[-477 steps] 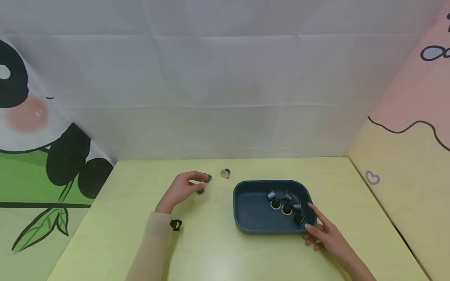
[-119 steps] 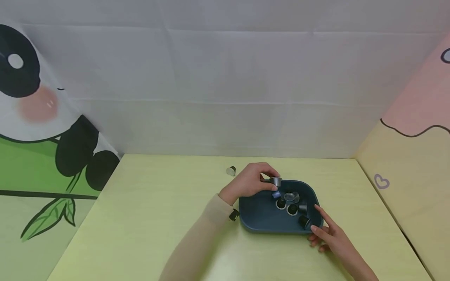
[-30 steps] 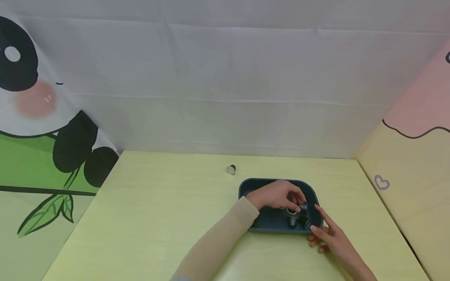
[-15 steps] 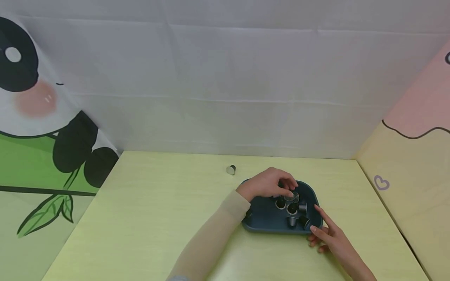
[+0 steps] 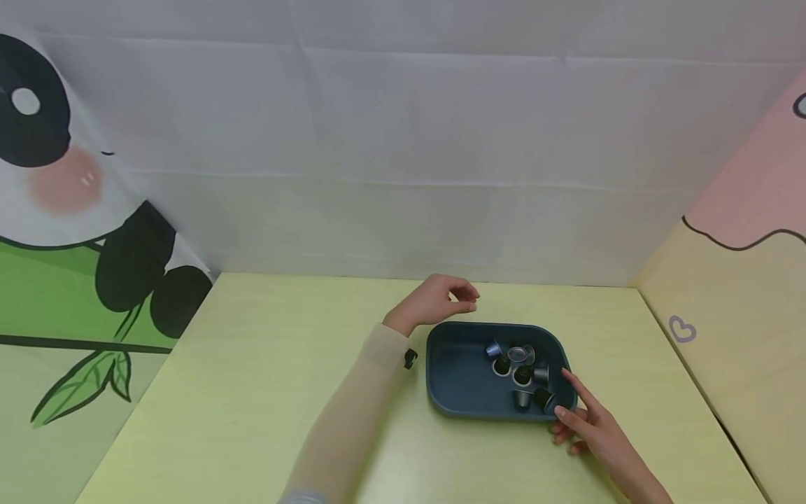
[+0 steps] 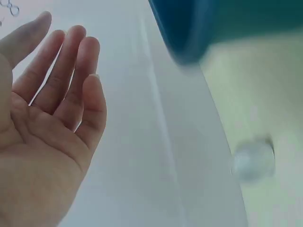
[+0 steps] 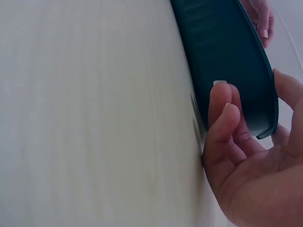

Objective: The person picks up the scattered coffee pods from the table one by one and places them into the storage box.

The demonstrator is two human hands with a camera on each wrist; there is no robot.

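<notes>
The dark blue tray (image 5: 462, 399) rests on the table with several coffee capsules (image 5: 522, 399) in its right half, silver, black and blue; some stand on their rims, others lie on their sides. My right hand (image 5: 588, 420) holds the tray's front right corner, thumb and forefinger at the rim. In the right wrist view the other fingers (image 7: 220, 120) bend against its outer wall. Past the tray's back left corner hovers my left hand (image 5: 434, 302), relaxed, its palm bare in the left wrist view. One more capsule (image 6: 253, 161) on the table shows blurred there; my left hand hides it from the head view.
The pale yellow table (image 5: 252, 392) meets a white cloth wall (image 5: 403, 175) just behind the tray. Printed panels, one with a panda-like drawing (image 5: 38, 105) and one pink and cream (image 5: 724, 294), flank it on both sides.
Over the past second my left hand has left the tray's inside, moving back and left. Since the oldest frame, two capsules have gone from table to tray. My right hand stays at the corner.
</notes>
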